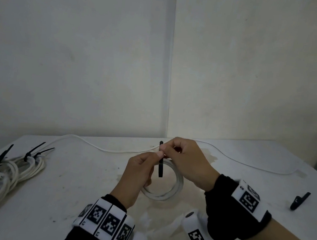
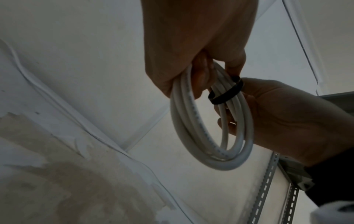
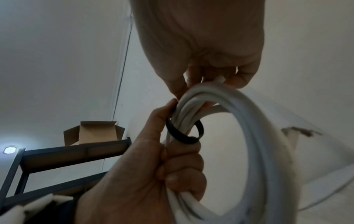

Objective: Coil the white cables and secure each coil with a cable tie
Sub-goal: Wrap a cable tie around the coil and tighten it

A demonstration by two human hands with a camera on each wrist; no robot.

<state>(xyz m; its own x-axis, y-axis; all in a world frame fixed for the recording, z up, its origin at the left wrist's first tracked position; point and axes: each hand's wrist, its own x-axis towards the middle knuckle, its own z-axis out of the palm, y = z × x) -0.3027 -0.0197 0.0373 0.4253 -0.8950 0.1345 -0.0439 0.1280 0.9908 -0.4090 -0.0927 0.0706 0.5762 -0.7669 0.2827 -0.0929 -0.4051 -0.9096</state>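
Note:
A small coil of white cable [image 1: 166,190] is held just above the table between both hands. A black cable tie [image 1: 160,168] is looped loosely round its strands [image 2: 226,94], with its tail standing upright. My left hand [image 1: 155,157] curls its lower fingers round the coil [image 3: 268,136] and pinches the tie with thumb and forefinger. My right hand [image 1: 163,149] pinches the tie's upper part from the right. The tie's loop [image 3: 182,134] is still wide around the bundle.
Several tied white coils with black ties [image 1: 9,169] lie at the table's left edge. A loose white cable [image 1: 112,150] runs along the back of the table [image 1: 71,169]. A black tie-like piece [image 1: 300,201] lies at the right. Walls stand close behind.

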